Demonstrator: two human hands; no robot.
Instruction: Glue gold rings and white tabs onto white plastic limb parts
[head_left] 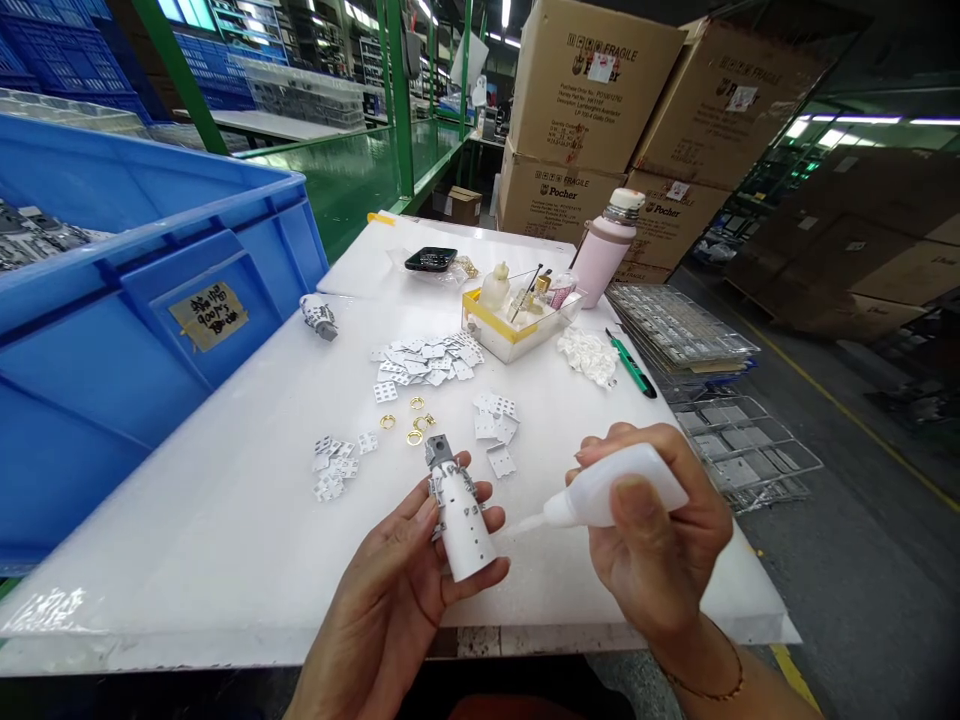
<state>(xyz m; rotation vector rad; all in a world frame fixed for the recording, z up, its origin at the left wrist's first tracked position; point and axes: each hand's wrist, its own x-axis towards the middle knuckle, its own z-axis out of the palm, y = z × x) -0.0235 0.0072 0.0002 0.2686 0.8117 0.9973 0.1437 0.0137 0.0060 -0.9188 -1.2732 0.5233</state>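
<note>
The right hand [664,550], lower right of the frame, is wrapped around a white bottle [597,490]. Bottom middle, the left hand [405,575] pinches a white tube [463,528] with gray bits.

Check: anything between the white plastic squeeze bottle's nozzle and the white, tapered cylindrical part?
Only the fingertips of the left grip, edging the part on the nozzle's side. Nothing else visible stands in the gap.
</note>
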